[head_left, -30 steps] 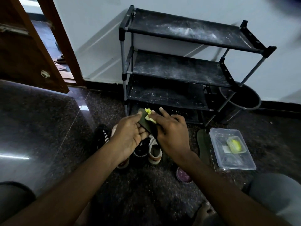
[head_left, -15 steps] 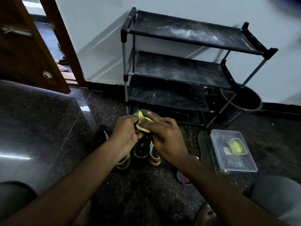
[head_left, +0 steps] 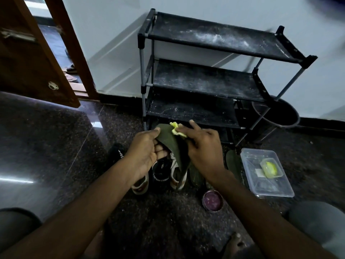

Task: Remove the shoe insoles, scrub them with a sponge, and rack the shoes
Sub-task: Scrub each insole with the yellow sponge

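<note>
The left hand [head_left: 147, 152] grips the dark green insole [head_left: 169, 140] by its edge, thumb on top and fingers curled beneath, above the shoes [head_left: 161, 174] on the floor before the rack [head_left: 205, 81], while the right hand [head_left: 203, 148] pinches the yellow sponge [head_left: 176, 130] against the insole's upper end
</note>
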